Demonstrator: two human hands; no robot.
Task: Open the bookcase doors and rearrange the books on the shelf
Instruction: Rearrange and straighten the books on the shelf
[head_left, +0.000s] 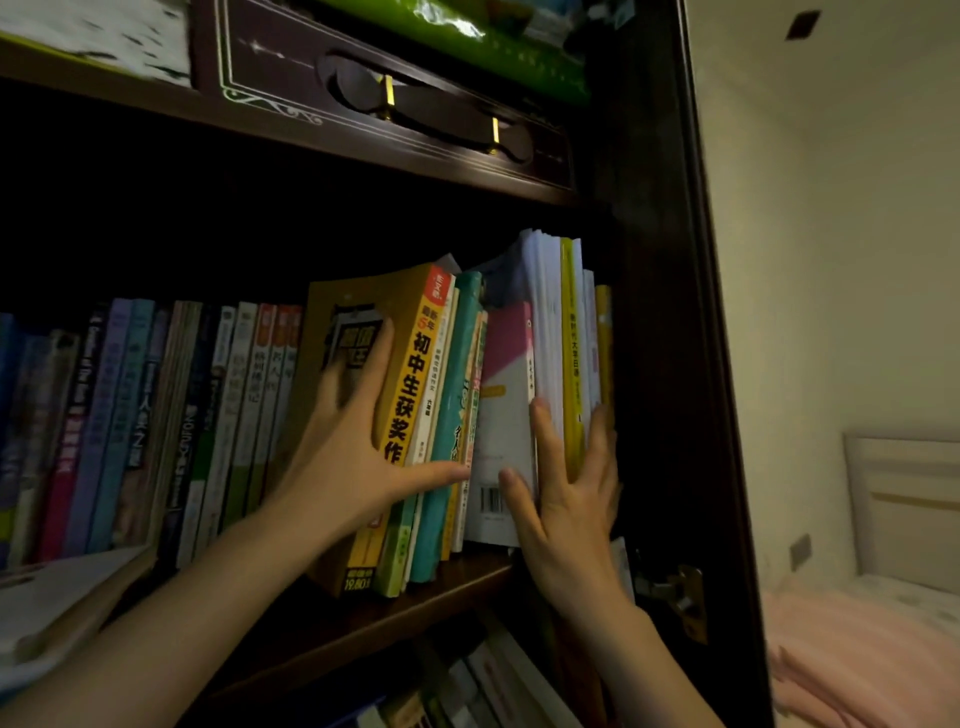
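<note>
The bookcase stands open, and a row of upright books fills its dark wooden shelf (457, 579). My left hand (358, 447) grips a bundle led by a thick yellow-orange book (410, 374), pulled forward from the row. Its fingers lie on the cover and its thumb reaches across the teal book (460, 364) spines. My right hand (566, 493) holds the tall white and yellow books (563, 322) at the shelf's right end. Those fingers straddle the spines, with the thumb on a pink-and-white book (506, 395) between the two bundles.
Darker books (156, 415) stand packed on the left of the shelf. A closed drawer with a dark handle (426, 106) sits above. More books (493, 686) lie on the shelf below. The cabinet's side frame (670, 364) and a brass hinge (680, 597) are at right, with a bed (883, 623) beyond.
</note>
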